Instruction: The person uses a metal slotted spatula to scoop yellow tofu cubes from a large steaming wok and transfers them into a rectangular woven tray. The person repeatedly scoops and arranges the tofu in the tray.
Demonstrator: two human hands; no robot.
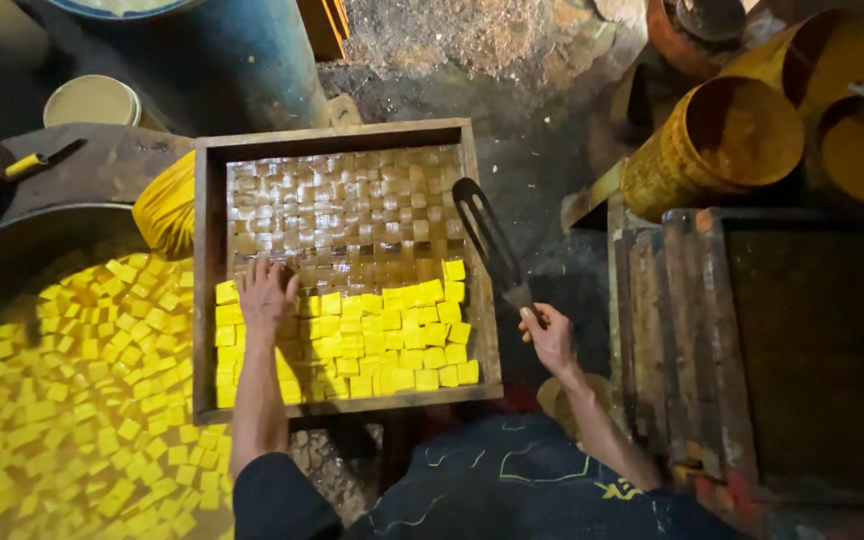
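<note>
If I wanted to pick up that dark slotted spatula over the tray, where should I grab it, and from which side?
Take the slotted spatula by its narrow handle end, at the tray's right rim, where the right hand already grips it. Coming from the right, outside the tray, looks best: the blade slants up and left over the woven tray bottom, while the handle points down and right, clear of the yellow cubes.

My left hand (267,293) and right hand (550,340) are bare, with no gloves, rings or watch on them. Both forearms are uncovered up to the elbow. At the lower left of the frame my left sleeve (277,495) is dark navy and pushed up in a rounded bunch. Along the bottom centre my dark blue garment (512,480) shows thin yellow-green line patterns, with a brighter yellow mark toward the lower right.
</note>
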